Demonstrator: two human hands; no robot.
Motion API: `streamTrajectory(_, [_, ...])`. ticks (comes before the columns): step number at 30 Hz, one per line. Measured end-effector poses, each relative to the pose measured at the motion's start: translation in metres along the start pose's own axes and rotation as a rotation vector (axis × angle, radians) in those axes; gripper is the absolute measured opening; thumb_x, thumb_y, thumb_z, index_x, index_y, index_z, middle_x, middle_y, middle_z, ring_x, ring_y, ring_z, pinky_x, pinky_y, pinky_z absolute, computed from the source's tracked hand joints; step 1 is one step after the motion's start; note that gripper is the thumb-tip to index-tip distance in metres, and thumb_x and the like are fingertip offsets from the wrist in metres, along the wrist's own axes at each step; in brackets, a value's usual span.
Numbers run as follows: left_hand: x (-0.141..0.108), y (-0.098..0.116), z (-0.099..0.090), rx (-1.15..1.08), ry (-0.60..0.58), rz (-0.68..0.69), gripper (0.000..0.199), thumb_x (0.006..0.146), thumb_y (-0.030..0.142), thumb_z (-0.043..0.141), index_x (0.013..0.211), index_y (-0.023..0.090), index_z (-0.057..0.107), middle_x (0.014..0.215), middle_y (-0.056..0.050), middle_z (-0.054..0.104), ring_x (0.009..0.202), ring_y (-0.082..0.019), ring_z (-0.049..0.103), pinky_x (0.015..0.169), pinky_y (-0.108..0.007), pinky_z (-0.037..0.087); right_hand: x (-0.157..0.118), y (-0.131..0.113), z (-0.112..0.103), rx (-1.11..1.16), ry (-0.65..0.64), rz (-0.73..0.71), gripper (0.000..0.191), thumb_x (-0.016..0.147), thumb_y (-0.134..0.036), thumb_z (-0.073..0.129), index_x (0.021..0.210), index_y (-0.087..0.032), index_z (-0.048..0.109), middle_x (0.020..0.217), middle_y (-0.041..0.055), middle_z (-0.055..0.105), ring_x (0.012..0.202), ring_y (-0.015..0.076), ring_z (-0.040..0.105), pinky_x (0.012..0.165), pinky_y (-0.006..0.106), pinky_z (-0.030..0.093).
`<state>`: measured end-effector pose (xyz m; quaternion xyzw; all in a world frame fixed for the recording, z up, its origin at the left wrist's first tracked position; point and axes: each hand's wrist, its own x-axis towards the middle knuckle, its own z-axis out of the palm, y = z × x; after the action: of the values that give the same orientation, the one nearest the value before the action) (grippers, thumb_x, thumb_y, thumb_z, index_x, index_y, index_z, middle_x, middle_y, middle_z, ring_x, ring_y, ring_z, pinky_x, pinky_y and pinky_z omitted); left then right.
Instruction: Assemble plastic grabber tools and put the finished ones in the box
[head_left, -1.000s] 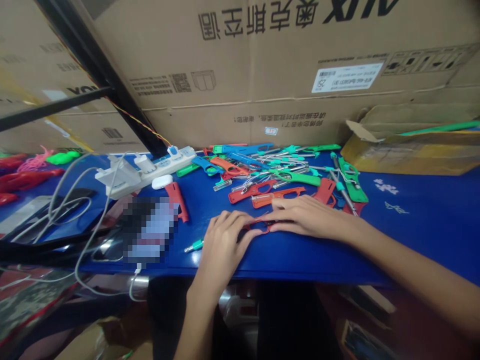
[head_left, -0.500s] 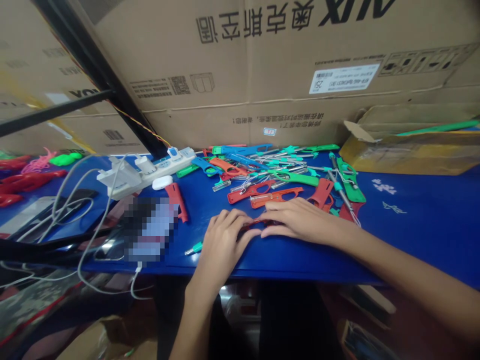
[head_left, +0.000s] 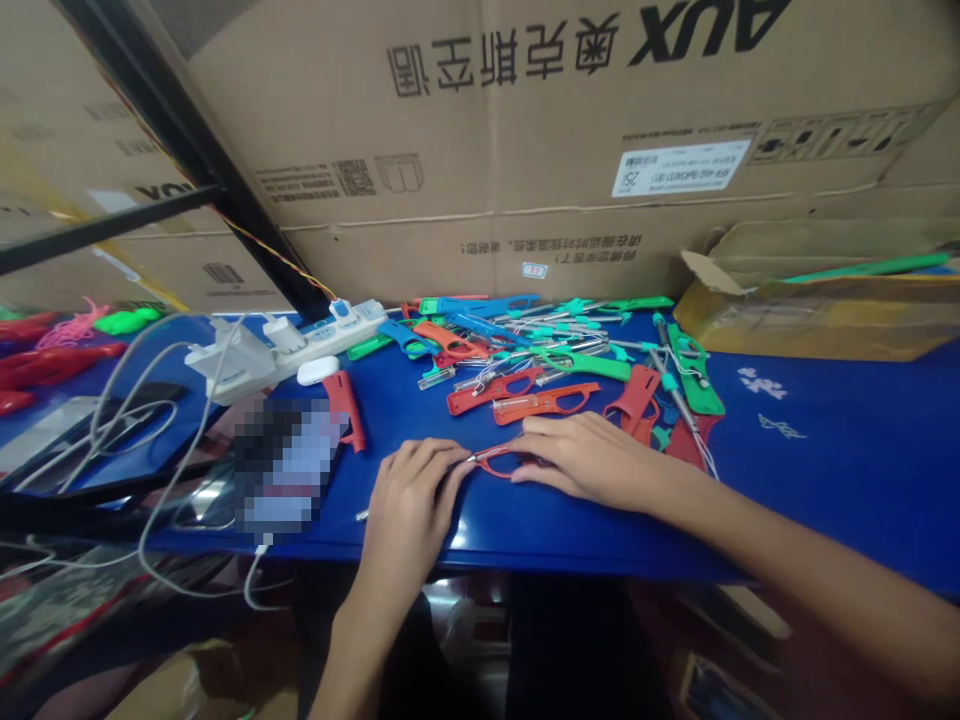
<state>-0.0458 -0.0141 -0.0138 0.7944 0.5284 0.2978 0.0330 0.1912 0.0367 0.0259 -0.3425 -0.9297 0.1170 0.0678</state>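
Right hand with red piece near table edge

Room light: moderate and soft, its direction hard to tell.
Large carton, behind the power strip: evenly lit, bold lettering clear, small print soft.
Blue tabletop, right of the power strip: saturated; whitish glare nearer the wearer.
Left hand and right hand, nearer than the power strip: fairly lit, finger edges slightly blurred.
Phone, in front of the power strip: hidden by coarse pixel blocks.
Under-table space, below the power strip: dim, details murky.
Lens: wide-angle stretching, strongest far from the power strip.
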Motion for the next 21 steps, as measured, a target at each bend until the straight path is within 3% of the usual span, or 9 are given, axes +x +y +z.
streamTrajectory(9, [0.009,-0.009,-0.001,-0.125,-0.080,-0.101,0.004,0.091,0.030,0.071,0.093,0.029,0.075,0.098,0.002,0.074,0.090,-0.020,0.061,0.081,-0.035,0.045,0.000,0.001,0.002,0.035,0.015,0.001,0.037,0.099,-0.045,0.055,0.128,-0.027,0.068,0.110,0.0063,0.072,0.098,0.0224,0.070,0.071,0.030,0.051])
streamTrajectory(17, [0.009,-0.001,0.000,-0.029,-0.025,-0.100,0.010,0.092,0.032,0.069,0.097,0.033,0.078,0.102,0.003,0.075,0.091,-0.021,0.061,0.081,-0.037,0.044,-0.001,0.004,0.002,0.159,0.046,-0.004,0.035,0.099,-0.042,0.057,0.127,-0.026,0.069,0.106,0.0073,0.073,0.096,0.0210,0.069,0.082,0.033,0.051])
streamTrajectory(21, [0.013,0.001,0.000,-0.062,-0.057,-0.125,0.009,0.092,0.032,0.070,0.094,0.032,0.078,0.102,0.004,0.076,0.089,-0.020,0.062,0.081,-0.036,0.045,0.000,0.005,0.000,0.177,0.024,0.023,0.035,0.097,-0.045,0.059,0.123,-0.024,0.071,0.105,0.0069,0.073,0.095,0.0216,0.069,0.082,0.034,0.051])
